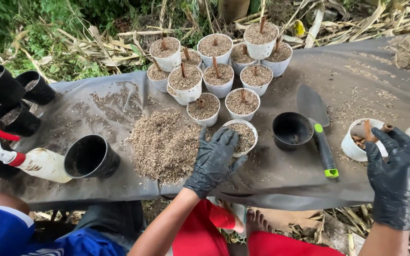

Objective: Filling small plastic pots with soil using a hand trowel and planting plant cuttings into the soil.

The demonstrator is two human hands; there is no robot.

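Observation:
Both my hands wear black gloves. My left hand [214, 159] lies palm-down over the rim of a white pot [246, 135] filled with brown husk mix, fingers spread on it. My right hand [395, 173] pinches a brown stick cutting [368, 130] above a white cup [352, 148] that holds more cuttings. A loose heap of husk mix [164, 144] sits on the dark sheet just left of my left hand.
Several filled white pots [217, 66] with sticks stand at the back. An empty black pot [291, 130] and a green-handled trowel [320, 130] lie between my hands. A larger black pot [91, 156], a spray bottle [29, 161] and more black pots [10, 95] are at left. Another person's blue sleeve [5, 232] shows bottom left.

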